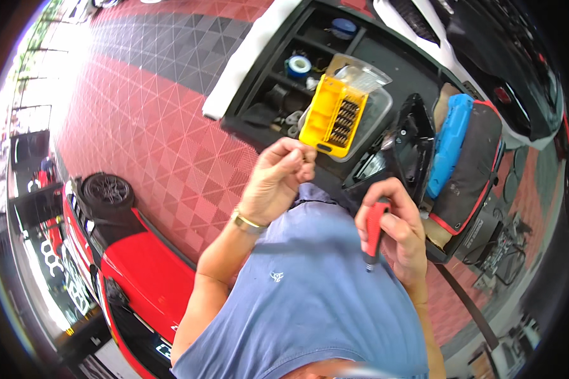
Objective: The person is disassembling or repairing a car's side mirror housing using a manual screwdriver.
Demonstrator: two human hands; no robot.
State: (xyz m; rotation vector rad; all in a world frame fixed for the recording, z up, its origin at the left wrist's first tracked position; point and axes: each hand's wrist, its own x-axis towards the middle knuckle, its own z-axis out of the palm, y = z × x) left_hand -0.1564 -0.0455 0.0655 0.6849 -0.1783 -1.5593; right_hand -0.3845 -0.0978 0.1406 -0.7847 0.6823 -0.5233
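Note:
My right hand (398,230) is wrapped round a short red and black screwdriver handle (374,230), whose metal end points down toward my shirt. My left hand (281,167) is closed in a pinch beside the near left corner of a yellow bit case (320,120). Whatever lies between its fingertips is too small to make out. Rows of dark screwdriver bits (345,123) fill the right side of the case, and its clear lid (363,74) is folded back. The case rests over a clear plastic container (378,114) on the black cart tray (398,60).
Tape rolls (298,66) and small parts sit in the tray's left compartments. Right of the case are a black plastic housing (414,136), a blue case (450,145) and a black, red-edged bag (477,164). A red car (148,271) stands left, a dark vehicle (499,57) far right.

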